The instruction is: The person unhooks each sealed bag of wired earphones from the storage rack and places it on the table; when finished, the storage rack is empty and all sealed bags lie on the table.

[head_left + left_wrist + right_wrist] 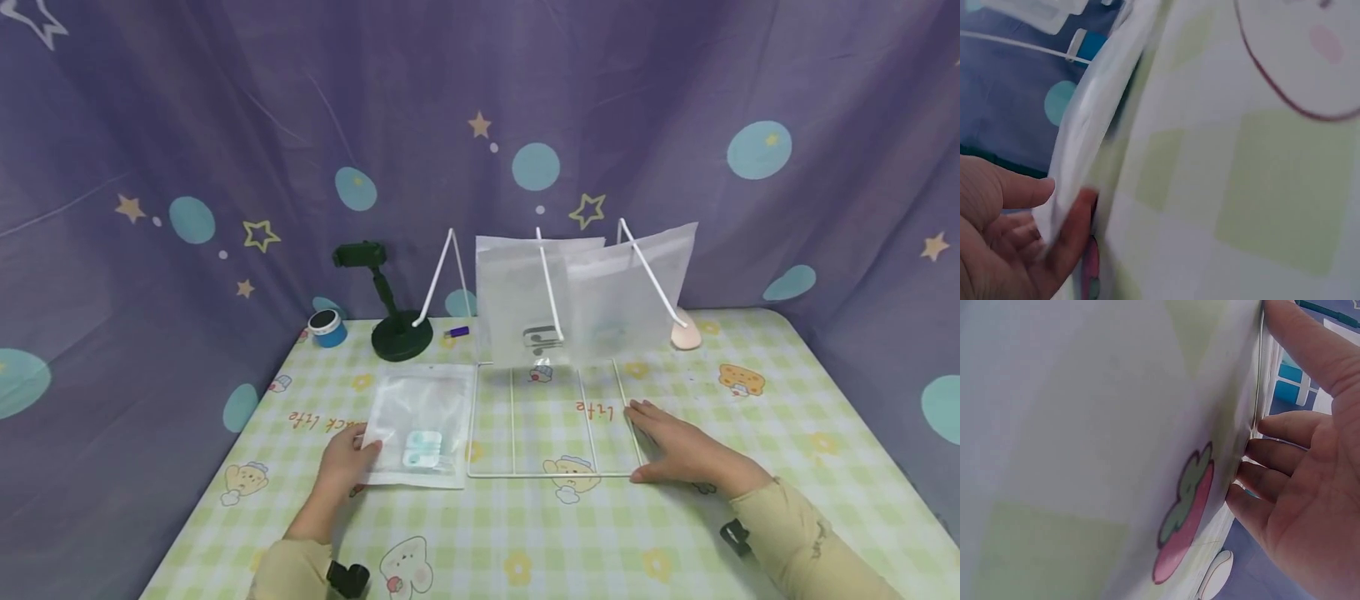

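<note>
A flat white zip pouch [423, 400] with a pale blue and white print lies on the checked tablecloth, left of a white wire rack [551, 476]. My left hand [343, 457] pinches the pouch's left edge; in the left wrist view the thumb is on one side of the white sheet [1088, 112] and the fingers on the other. At the rack's right side, my right hand [684, 446] rests with fingers extended, fingertips right at the base wire. Two more pouches, a left one [510, 283] and a right one [626, 292], stand between the rack's upright wires.
Behind the pouch stands a dark green phone stand [401, 337]. Near it are a blue jar [327, 329] with a white-rimmed lid and a small blue-purple stick [457, 332]. A pale pink, rounded object [686, 332] sits behind the rack at right. A purple curtain [420, 100] hangs behind the table.
</note>
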A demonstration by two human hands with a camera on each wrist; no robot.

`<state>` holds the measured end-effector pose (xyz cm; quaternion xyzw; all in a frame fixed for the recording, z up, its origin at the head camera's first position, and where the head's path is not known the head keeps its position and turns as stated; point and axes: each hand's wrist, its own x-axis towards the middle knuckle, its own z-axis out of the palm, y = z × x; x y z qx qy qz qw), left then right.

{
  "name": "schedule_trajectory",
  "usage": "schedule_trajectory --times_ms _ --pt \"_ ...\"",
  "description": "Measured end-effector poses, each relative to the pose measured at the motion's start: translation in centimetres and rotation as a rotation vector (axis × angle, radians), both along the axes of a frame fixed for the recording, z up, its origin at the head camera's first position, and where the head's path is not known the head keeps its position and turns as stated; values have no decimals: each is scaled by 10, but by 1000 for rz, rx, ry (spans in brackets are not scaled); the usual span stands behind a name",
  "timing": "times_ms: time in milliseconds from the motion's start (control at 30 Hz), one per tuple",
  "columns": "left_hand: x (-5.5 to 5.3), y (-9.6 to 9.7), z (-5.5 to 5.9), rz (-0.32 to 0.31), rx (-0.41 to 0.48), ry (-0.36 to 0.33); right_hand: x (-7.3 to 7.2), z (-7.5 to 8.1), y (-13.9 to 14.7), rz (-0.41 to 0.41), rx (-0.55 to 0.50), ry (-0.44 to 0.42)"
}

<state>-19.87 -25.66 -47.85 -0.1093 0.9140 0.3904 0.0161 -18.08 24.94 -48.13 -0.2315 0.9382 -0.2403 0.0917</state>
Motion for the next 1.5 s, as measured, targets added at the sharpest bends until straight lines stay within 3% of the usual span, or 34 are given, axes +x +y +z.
schedule_trajectory --times_ms 167,300,400,533,633,700,967,1267,1367,1500 --pt "3 7 17 23 -272 58 1 1 -1 2 0 6" --pt "0 24 29 -5 -331 188 0 1 -1 -2 5 7" --pt "-8 45 33 -76 -262 301 0 0 -1 -7 9 3" --pt "-19 77 37 -235 -99 400 0 0 -1 -9 11 -3" --pt "-29 101 37 -345 13 436 0 0 0 -11 6 -9" --pt "-38 114 35 -387 84 447 0 1 0 -10 -2 -11" --pt "-68 150 29 -407 401 397 0 0 -1 -5 -17 -15" --pt "-91 171 23 -382 553 365 0 -2 -1 -9 -22 -25" --pt "-97 176 21 -384 582 304 0 -2 -1 -9 -26 -28" --pt "-101 181 18 -404 626 159 0 -2 -1 -9 -25 -27"
